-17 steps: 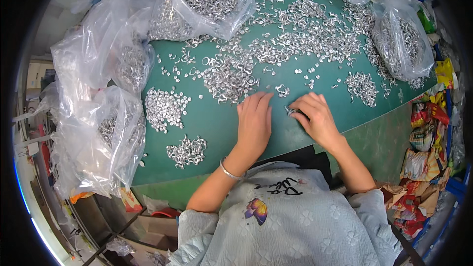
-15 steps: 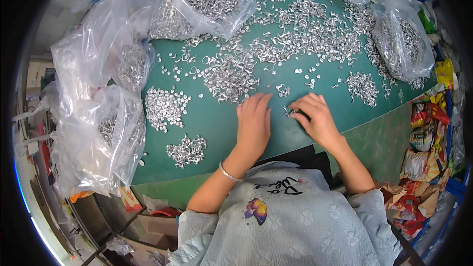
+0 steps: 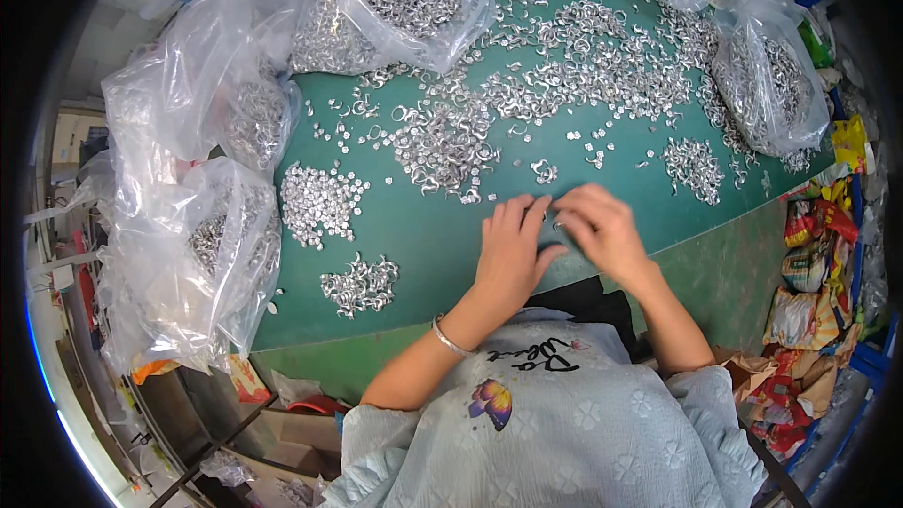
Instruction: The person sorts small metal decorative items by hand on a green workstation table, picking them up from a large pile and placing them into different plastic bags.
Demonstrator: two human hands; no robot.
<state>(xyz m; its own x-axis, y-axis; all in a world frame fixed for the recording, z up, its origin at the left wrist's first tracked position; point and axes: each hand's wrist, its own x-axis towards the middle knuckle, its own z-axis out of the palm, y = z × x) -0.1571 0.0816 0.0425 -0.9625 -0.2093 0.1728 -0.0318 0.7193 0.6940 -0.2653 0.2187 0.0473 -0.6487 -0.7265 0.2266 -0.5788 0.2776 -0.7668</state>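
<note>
Two hands meet near the front edge of a green table (image 3: 433, 245). The left hand (image 3: 508, 254) lies flat, palm down, fingers stretched toward the right one, with a thin bracelet (image 3: 450, 339) on its wrist. The right hand (image 3: 602, 230) is curled, fingertips pinched together just beside the left fingertips; something small and silvery seems to sit there, but it's too blurry to tell what it grips. Loads of small metal rings (image 3: 564, 75) are spread across the far half of the table, with smaller heaps (image 3: 320, 199) and (image 3: 359, 284) off to the left. Clear bags (image 3: 193, 263) stuffed with the same bits line the left and back edges.
</note>
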